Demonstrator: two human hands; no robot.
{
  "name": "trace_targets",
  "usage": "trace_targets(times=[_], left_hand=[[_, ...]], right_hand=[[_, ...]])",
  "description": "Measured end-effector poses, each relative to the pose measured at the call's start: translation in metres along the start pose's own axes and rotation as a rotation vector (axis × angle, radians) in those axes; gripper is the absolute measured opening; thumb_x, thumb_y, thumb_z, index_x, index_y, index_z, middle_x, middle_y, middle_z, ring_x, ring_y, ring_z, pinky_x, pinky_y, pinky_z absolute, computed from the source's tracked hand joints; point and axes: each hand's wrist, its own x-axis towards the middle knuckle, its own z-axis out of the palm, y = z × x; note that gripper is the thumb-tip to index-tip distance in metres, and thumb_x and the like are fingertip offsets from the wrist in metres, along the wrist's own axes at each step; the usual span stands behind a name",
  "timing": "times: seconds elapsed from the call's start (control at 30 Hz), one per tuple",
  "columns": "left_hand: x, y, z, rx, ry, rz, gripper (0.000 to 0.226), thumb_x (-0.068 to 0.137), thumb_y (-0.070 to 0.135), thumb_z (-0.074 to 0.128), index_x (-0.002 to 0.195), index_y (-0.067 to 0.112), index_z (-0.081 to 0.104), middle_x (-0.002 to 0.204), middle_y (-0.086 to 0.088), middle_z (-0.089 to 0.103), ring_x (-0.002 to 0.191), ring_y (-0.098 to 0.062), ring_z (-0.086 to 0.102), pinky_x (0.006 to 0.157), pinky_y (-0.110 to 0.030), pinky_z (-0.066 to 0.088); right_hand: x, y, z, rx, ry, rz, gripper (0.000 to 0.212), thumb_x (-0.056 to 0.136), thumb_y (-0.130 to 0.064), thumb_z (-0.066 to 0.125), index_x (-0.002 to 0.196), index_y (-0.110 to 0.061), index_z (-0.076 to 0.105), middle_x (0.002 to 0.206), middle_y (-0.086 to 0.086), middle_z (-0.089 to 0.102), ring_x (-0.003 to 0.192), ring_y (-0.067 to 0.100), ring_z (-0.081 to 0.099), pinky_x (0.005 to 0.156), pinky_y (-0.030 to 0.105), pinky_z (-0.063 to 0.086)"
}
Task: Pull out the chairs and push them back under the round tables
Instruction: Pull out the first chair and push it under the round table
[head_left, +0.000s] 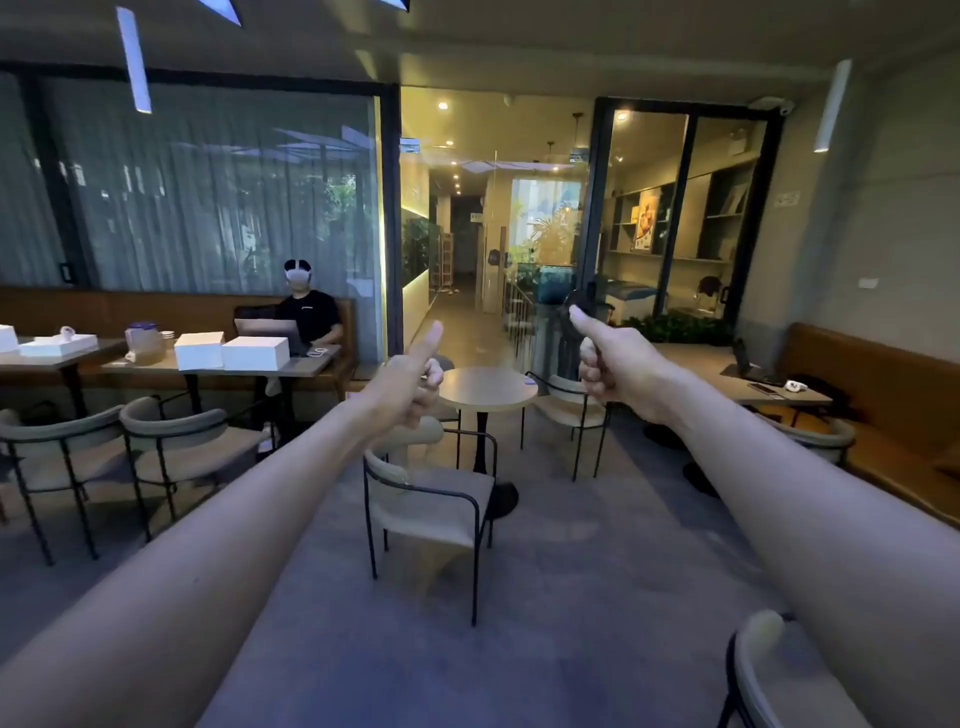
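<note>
A small round table (488, 391) on a black pedestal stands in the middle of the room. In front of it a beige chair (431, 506) with a black metal frame stands pulled away from the table. A second chair (570, 410) sits at the table's right side. Both my arms reach straight forward in the air. My left hand (410, 382) is a closed fist with the thumb up, holding nothing. My right hand (605, 364) is likewise a fist with the thumb raised. Neither hand touches a chair.
Two chairs (130, 447) stand at long tables (218, 366) on the left, with white boxes and a seated person (306, 312) wearing a headset. A bench and table (753, 384) line the right wall. Another chair back (774, 670) is at bottom right. Open floor lies in front.
</note>
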Motion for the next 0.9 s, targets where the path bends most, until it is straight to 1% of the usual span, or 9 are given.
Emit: trace_targets(times=[0.1,0.17,0.23,0.37,0.47,0.63,0.73,0.83,0.9], left_hand=[[0.03,-0.009,0.007,0.476,0.121,0.144,0.07,0.074,0.087,0.04,0.081,0.018,0.05,0.065,0.008,0.051,0.054,-0.011,0.045,0.051,-0.026,0.034],[0.054,-0.022,0.008,0.727,0.109,0.215,0.064,0.075,0.085,0.043,0.097,0.026,0.052,0.084,0.007,0.062,0.073,-0.007,0.058,0.061,-0.029,0.043],[0.08,-0.034,0.007,0.85,0.022,0.223,0.072,0.073,0.084,0.048,0.116,0.026,0.046,0.101,0.005,0.062,0.088,-0.008,0.06,0.073,-0.033,0.052],[0.144,-0.052,0.0,0.927,-0.036,0.222,0.093,0.074,0.079,0.054,0.144,0.025,0.026,0.126,-0.005,0.051,0.109,-0.015,0.053,0.091,-0.038,0.049],[0.195,-0.074,-0.017,0.954,-0.092,0.19,0.104,0.075,0.073,0.059,0.152,0.026,0.007,0.14,-0.012,0.045,0.125,-0.021,0.046,0.102,-0.037,0.04],[0.252,-0.134,-0.063,0.929,-0.073,0.041,0.115,0.073,0.076,0.058,0.152,0.026,-0.009,0.15,-0.016,0.037,0.133,-0.024,0.041,0.1,-0.028,0.033],[0.267,-0.174,-0.102,0.961,-0.07,-0.11,0.122,0.068,0.083,0.054,0.152,0.023,-0.011,0.155,-0.017,0.03,0.138,-0.026,0.036,0.107,-0.032,0.031],[0.282,-0.201,-0.148,0.993,-0.009,-0.19,0.119,0.07,0.081,0.056,0.152,0.024,-0.008,0.154,-0.015,0.032,0.138,-0.026,0.035,0.11,-0.037,0.031],[0.295,-0.216,-0.179,0.995,0.015,-0.223,0.117,0.072,0.079,0.057,0.152,0.024,-0.008,0.155,-0.014,0.031,0.139,-0.027,0.034,0.111,-0.039,0.03]], right_hand=[[0.025,0.016,-0.002,-0.548,0.19,-0.223,0.05,0.096,-0.05,0.057,0.07,-0.007,0.061,0.067,0.0,0.067,0.066,0.018,0.062,0.068,0.035,0.052],[0.042,0.032,-0.005,-0.685,0.216,-0.271,0.039,0.097,-0.046,0.057,0.085,-0.01,0.067,0.08,0.0,0.069,0.08,0.017,0.064,0.068,0.033,0.05],[0.065,0.049,-0.012,-0.735,0.209,-0.272,0.03,0.097,-0.043,0.059,0.096,-0.014,0.068,0.088,-0.002,0.069,0.087,0.018,0.064,0.07,0.032,0.05],[0.126,0.085,-0.028,-0.781,0.212,-0.254,0.035,0.095,-0.04,0.061,0.116,-0.013,0.066,0.111,0.007,0.07,0.106,0.025,0.062,0.09,0.038,0.051],[0.179,0.111,-0.035,-0.811,0.175,-0.238,0.041,0.094,-0.04,0.063,0.125,-0.012,0.064,0.121,0.009,0.068,0.114,0.025,0.06,0.092,0.036,0.047],[0.268,0.144,-0.014,-0.836,0.072,-0.247,0.044,0.095,-0.038,0.061,0.131,-0.013,0.063,0.132,0.005,0.065,0.122,0.022,0.058,0.094,0.029,0.041],[0.312,0.16,0.026,-0.812,-0.039,-0.263,0.038,0.096,-0.036,0.06,0.126,-0.015,0.068,0.127,0.002,0.068,0.12,0.021,0.06,0.099,0.033,0.045],[0.358,0.164,0.076,-0.822,-0.163,-0.317,0.027,0.096,-0.033,0.059,0.108,-0.015,0.075,0.109,0.004,0.073,0.105,0.024,0.063,0.085,0.032,0.047],[0.388,0.163,0.111,-0.81,-0.217,-0.342,0.026,0.097,-0.032,0.059,0.103,-0.014,0.076,0.104,0.007,0.072,0.102,0.026,0.062,0.085,0.036,0.048]])
